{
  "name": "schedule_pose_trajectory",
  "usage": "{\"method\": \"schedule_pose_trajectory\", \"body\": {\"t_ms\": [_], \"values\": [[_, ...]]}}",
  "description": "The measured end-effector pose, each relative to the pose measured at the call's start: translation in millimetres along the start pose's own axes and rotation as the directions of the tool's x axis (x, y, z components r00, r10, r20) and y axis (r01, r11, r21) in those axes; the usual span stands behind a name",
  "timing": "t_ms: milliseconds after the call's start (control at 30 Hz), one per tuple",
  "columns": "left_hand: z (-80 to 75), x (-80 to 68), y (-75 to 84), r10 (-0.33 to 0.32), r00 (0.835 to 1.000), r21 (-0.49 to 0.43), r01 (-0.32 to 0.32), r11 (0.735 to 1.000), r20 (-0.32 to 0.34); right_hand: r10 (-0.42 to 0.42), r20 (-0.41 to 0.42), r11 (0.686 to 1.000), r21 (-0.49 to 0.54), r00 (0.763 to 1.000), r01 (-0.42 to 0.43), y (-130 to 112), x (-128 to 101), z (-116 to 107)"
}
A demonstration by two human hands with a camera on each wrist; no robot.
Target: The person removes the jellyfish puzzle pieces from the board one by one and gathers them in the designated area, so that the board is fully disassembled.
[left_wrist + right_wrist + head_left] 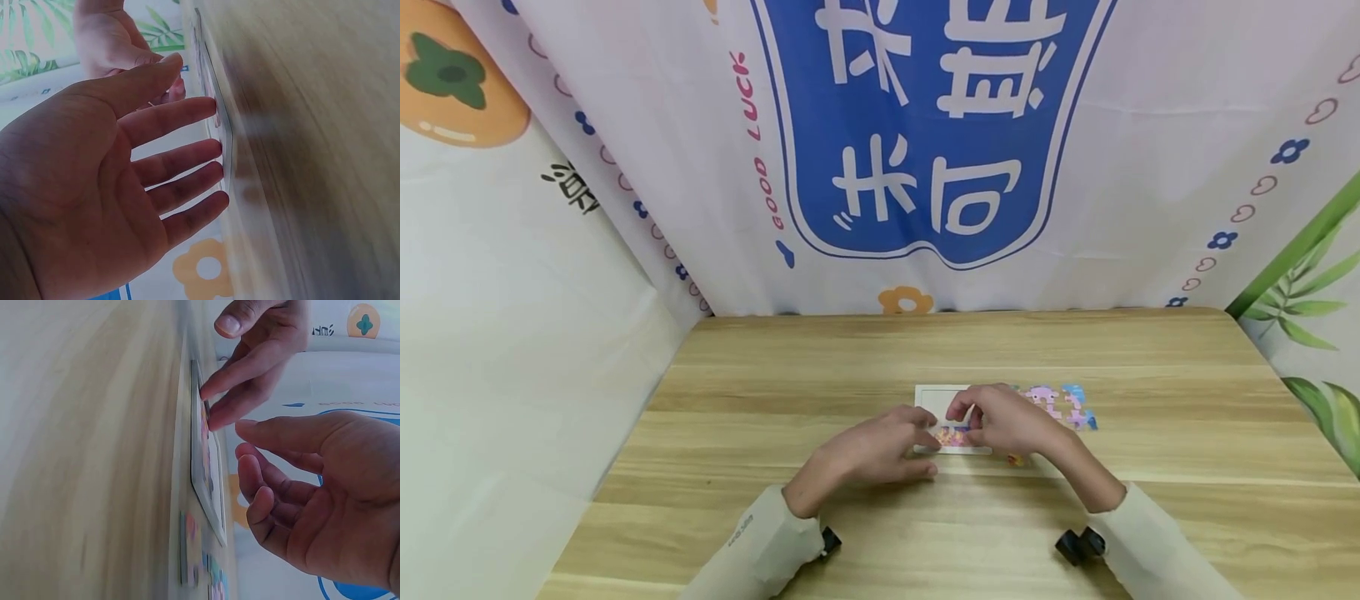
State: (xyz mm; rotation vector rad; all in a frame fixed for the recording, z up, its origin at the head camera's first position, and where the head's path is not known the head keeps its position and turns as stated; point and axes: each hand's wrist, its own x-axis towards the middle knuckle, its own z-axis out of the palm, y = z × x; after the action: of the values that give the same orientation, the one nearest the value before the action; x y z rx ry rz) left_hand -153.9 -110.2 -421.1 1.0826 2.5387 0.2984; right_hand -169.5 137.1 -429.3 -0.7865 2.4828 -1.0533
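- The flat white rectangular puzzle tray [934, 398] lies near the middle of the light wooden tabletop [775, 383], with a few colourful pieces fitted along its near edge.
- The left hand [880, 450] has straight, spread fingers [187, 115], their tips touching the tray's left edge.
- The right hand [1000, 421] hovers over the tray's right part, fingers [262, 481] loosely curled, holding nothing.
- Loose pink and blue puzzle pieces [1060, 404] lie just right of the tray.
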Motion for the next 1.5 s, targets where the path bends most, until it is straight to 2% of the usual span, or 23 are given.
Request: {"method": "schedule_pose_trajectory", "body": {"t_ms": [267,533,967,1267,1367,1500], "values": [[-2.0,-0.1,-3.8,0.029,1.000,-0.022,-0.029,0.999,0.008,-0.028,0.019,0.999,0.020,0.999,0.028,-1,11,9],[-4.9,0.6,-4.8,0.042,0.999,-0.050,-0.041,0.998,0.010,-0.017,0.014,0.999,-0.039,1.000,0.017,2,15,17],[-4.0,1.1,-6.4,0.029,1.000,-0.064,-0.029,0.998,0.001,0.054,0.028,0.998,-0.042,0.998,-0.053,1,15,18],[-4.3,2.4,-6.6,0.022,1.000,-0.089,-0.022,0.996,0.003,-0.004,0.017,0.998,-0.058,1.000,0.005,3,13,18],[-3.9,2.4,-6.7,0.026,1.000,-0.086,-0.026,0.996,-0.001,-0.017,0.014,1.000,-0.015,1.000,0.017,4,12,18],[-3.6,1.7,-5.9,0.020,1.000,-0.085,-0.021,0.996,-0.003,-0.021,0.011,0.995,0.102,1.000,0.020,4,10,13]]}}
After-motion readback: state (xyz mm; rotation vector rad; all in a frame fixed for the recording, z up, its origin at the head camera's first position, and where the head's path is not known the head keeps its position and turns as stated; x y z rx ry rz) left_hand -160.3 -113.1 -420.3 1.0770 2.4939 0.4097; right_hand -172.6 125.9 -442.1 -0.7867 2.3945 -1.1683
